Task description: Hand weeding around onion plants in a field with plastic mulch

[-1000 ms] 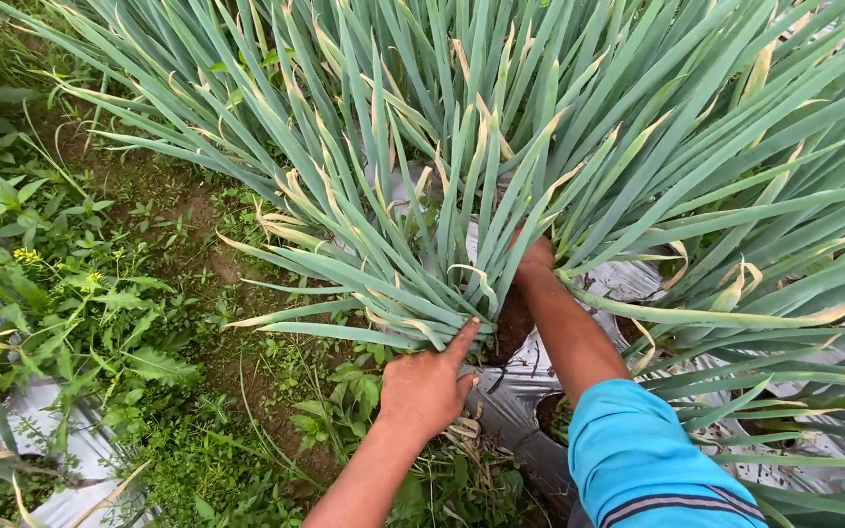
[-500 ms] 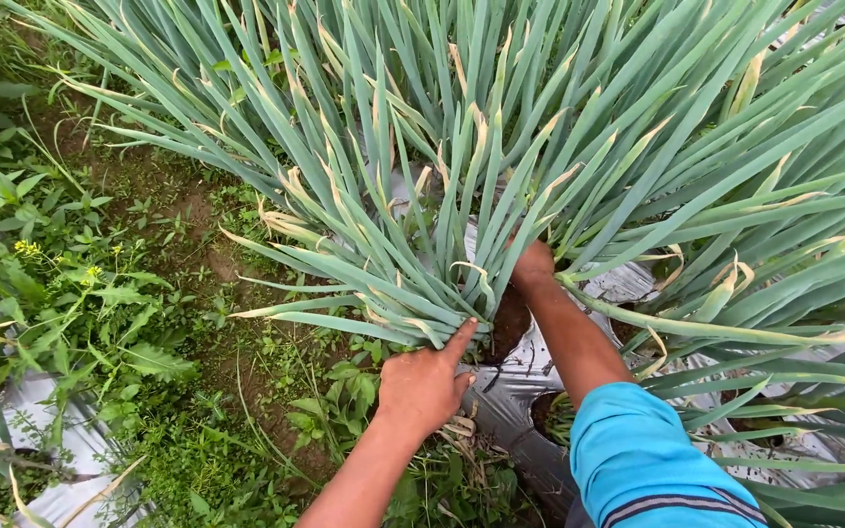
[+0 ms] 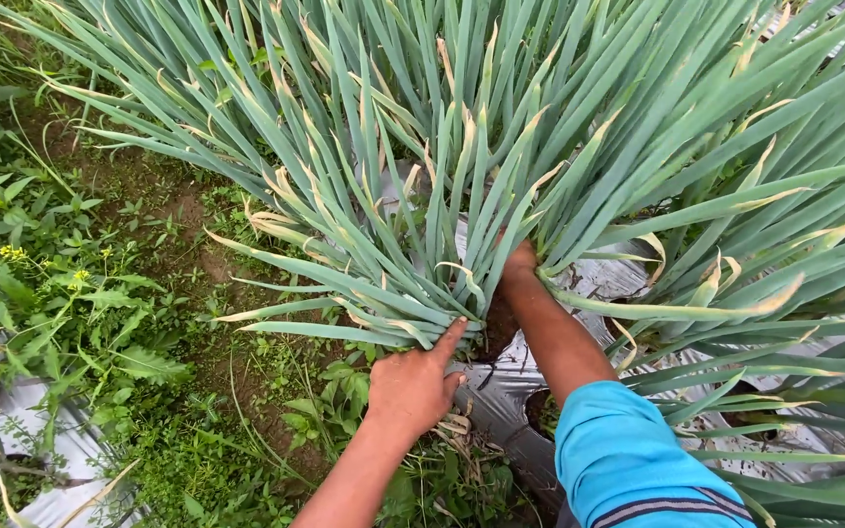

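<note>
Two bare hands, a left hand and a right hand, show at the base of one dense clump of green onion plants, its leaves too many to count. One blue sleeve appears near right. Two stretches of silver plastic mulch are visible, centre and near left.
</note>
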